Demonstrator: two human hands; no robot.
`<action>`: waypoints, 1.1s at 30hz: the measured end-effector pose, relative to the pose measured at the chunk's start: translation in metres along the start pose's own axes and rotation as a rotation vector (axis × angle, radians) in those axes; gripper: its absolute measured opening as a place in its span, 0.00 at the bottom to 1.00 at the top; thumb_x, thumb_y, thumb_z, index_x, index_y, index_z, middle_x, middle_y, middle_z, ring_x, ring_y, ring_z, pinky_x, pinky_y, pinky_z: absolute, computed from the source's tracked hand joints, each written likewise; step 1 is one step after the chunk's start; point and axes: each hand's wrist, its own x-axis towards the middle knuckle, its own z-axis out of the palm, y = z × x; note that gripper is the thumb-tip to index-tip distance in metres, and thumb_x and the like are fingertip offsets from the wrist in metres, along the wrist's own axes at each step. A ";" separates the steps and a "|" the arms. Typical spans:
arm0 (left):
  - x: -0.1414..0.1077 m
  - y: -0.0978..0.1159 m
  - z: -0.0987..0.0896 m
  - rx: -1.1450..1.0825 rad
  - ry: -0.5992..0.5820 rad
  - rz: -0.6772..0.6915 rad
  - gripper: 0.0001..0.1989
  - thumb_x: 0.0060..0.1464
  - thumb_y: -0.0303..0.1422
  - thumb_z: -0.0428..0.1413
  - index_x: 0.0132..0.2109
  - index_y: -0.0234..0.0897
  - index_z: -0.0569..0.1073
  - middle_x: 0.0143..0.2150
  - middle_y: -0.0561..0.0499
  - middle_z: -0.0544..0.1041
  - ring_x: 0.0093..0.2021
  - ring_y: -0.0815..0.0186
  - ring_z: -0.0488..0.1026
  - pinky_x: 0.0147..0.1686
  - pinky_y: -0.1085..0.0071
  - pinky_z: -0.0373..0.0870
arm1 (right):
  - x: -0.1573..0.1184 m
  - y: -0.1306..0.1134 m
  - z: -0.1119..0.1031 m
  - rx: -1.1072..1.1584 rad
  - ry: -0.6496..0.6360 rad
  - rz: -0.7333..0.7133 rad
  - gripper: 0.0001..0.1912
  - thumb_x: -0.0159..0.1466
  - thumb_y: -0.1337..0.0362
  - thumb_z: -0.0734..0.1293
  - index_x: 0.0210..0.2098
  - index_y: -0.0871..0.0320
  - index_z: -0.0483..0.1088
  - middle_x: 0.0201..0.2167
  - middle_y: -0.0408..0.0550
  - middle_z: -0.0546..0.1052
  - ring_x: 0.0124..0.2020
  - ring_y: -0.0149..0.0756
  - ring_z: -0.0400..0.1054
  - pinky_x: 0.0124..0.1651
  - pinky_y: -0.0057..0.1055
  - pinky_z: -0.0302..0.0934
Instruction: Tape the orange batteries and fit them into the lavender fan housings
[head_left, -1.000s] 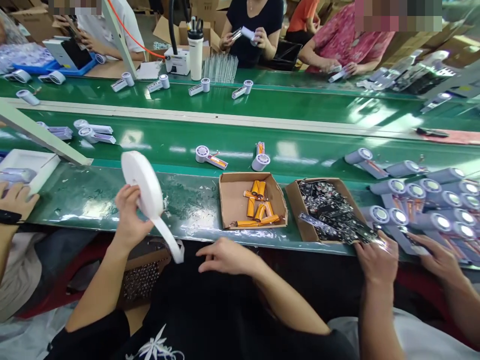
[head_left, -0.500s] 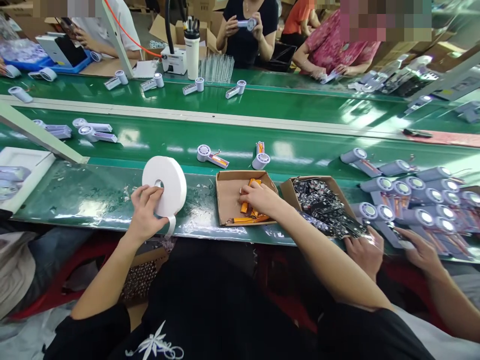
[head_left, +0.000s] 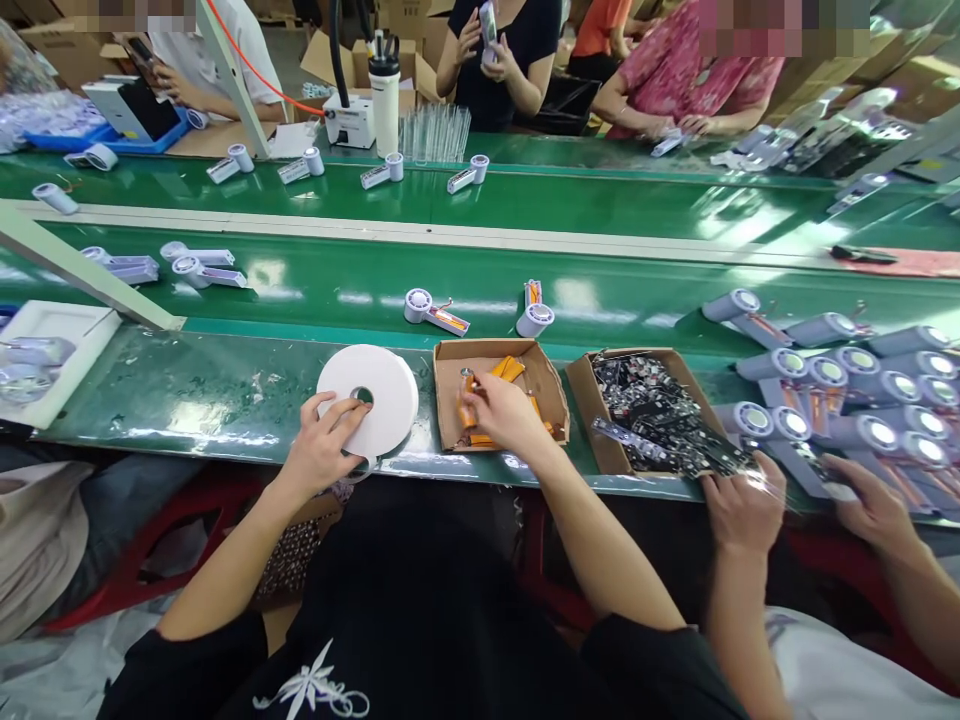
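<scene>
My left hand (head_left: 324, 440) grips a large white roll of tape (head_left: 394, 410) by its near left side, fingers reaching to the centre hole and thumb underneath. The roll lies nearly flat at the bench edge, with a short loose end below it. Over a shallow cardboard box (head_left: 448, 352) my right hand (head_left: 504, 408) pinches an orange-wrapped battery (head_left: 466, 408), held upright with its metal end up. More orange batteries (head_left: 510, 368) lie in the box under and behind my fingers, partly hidden by the hand.
A second box (head_left: 587, 400) of small circuit boards stands to the right, beside a co-worker's hands (head_left: 750, 505). Many handheld fans (head_left: 825, 372) crowd the right bench. Two fans (head_left: 535, 318) lie on the green belt (head_left: 330, 270) ahead. A white foam tray (head_left: 90, 335) sits left.
The tape roll has tipped from standing to nearly flat and shifted right with my left hand. My right hand has drawn a battery up, leftward in the box.
</scene>
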 end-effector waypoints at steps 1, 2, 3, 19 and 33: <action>0.001 0.001 0.000 0.001 0.002 0.003 0.30 0.52 0.26 0.63 0.63 0.34 0.74 0.56 0.39 0.79 0.64 0.43 0.63 0.65 0.48 0.64 | 0.002 -0.001 0.000 -0.163 0.062 0.023 0.11 0.71 0.63 0.61 0.48 0.59 0.73 0.48 0.62 0.80 0.48 0.52 0.77 0.50 0.43 0.70; 0.001 0.001 0.000 0.002 0.005 0.005 0.30 0.52 0.26 0.63 0.63 0.34 0.74 0.57 0.39 0.79 0.64 0.43 0.63 0.66 0.48 0.64 | 0.004 0.000 -0.001 -0.261 0.104 0.038 0.11 0.71 0.65 0.61 0.48 0.60 0.72 0.49 0.63 0.79 0.49 0.53 0.76 0.51 0.44 0.69; 0.001 0.002 0.000 0.003 0.008 0.005 0.30 0.52 0.26 0.63 0.63 0.34 0.74 0.57 0.39 0.79 0.64 0.43 0.63 0.66 0.48 0.64 | 0.005 0.001 -0.003 -0.276 0.118 0.047 0.10 0.71 0.65 0.60 0.47 0.59 0.72 0.49 0.63 0.79 0.49 0.53 0.76 0.52 0.44 0.68; 0.007 0.009 -0.001 -0.007 -0.008 -0.015 0.31 0.53 0.27 0.63 0.64 0.36 0.74 0.56 0.39 0.79 0.63 0.44 0.65 0.64 0.48 0.66 | 0.002 0.012 -0.015 -0.284 0.132 0.196 0.10 0.73 0.65 0.57 0.51 0.59 0.65 0.49 0.64 0.79 0.50 0.53 0.77 0.51 0.46 0.71; 0.003 0.017 -0.012 0.078 -0.048 0.025 0.28 0.62 0.30 0.64 0.67 0.43 0.75 0.59 0.44 0.80 0.64 0.47 0.63 0.64 0.53 0.64 | -0.047 -0.041 -0.014 0.629 0.141 0.031 0.34 0.53 0.51 0.84 0.56 0.57 0.81 0.41 0.47 0.86 0.47 0.51 0.83 0.58 0.51 0.78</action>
